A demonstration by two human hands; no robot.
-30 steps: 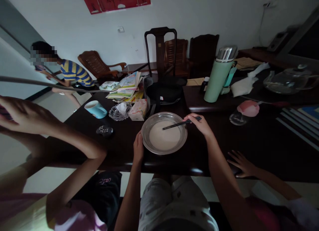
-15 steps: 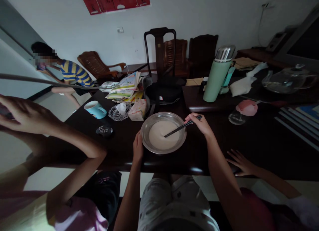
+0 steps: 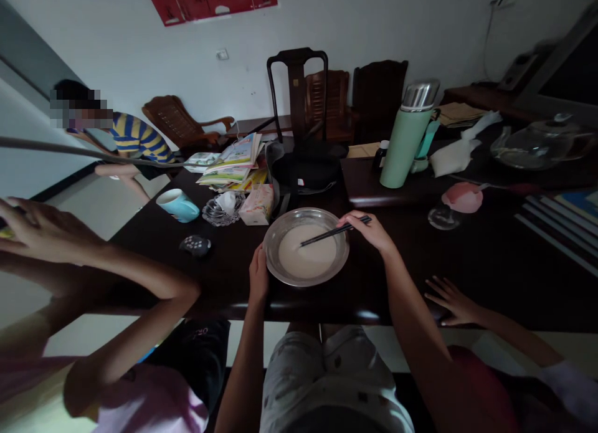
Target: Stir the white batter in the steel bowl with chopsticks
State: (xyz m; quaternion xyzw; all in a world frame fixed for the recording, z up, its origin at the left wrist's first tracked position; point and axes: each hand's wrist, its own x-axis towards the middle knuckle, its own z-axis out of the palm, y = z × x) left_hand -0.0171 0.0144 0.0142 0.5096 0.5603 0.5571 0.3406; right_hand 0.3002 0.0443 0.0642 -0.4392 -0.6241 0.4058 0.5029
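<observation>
A round metal bowl [image 3: 342, 258] stands near the table's front edge, with a pale, smooth batter-like liquid [image 3: 311, 261] in it. My left hand [image 3: 258, 273] grips the bowl's left rim, its thumb side up and the other fingers partly hidden by the wall. Dark chopsticks [image 3: 327, 235] are pinched in my right hand [image 3: 367, 229] above the right rim. They slant down to the left, and their tips touch the liquid left of its middle.
A blue mug [image 3: 178, 205], a glass dish [image 3: 223, 209], a tissue pack [image 3: 256, 205] and a dark dotted object [image 3: 195, 245] lie to the left. A green thermos [image 3: 405, 140] stands behind right. Other people's hands [image 3: 451, 301] and arms [image 3: 140, 271] are close on both sides.
The chopstick tips have moved left and slightly up through the liquid, and my right hand has shifted a little left. My left hand stays on the bowl.
</observation>
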